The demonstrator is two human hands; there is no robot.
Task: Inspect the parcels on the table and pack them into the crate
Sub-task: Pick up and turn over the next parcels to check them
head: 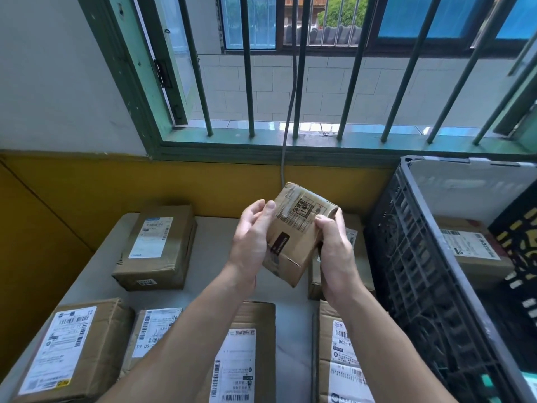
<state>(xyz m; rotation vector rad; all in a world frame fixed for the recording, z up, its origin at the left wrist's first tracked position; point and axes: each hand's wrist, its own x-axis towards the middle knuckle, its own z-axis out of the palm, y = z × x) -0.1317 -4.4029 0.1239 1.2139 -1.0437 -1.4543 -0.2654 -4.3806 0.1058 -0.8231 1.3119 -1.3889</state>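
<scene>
I hold a small brown cardboard parcel (296,228) up above the table, tilted, its printed side with handling symbols facing me. My left hand (251,237) grips its left edge with the thumb on top. On the parcel's right edge my right hand (337,251) curls round the side. Several more taped brown parcels with white labels lie on the grey table (209,257), among them one at the back left (158,247) and one at the front left (72,350). The dark plastic crate (412,251) stands at the right with a labelled parcel (470,251) inside.
A yellow-and-white wall and a green barred window rise behind the table. A grey cable (286,146) hangs down from the window to just behind the held parcel. A black box with yellow print (520,245) sits in the crate's right part.
</scene>
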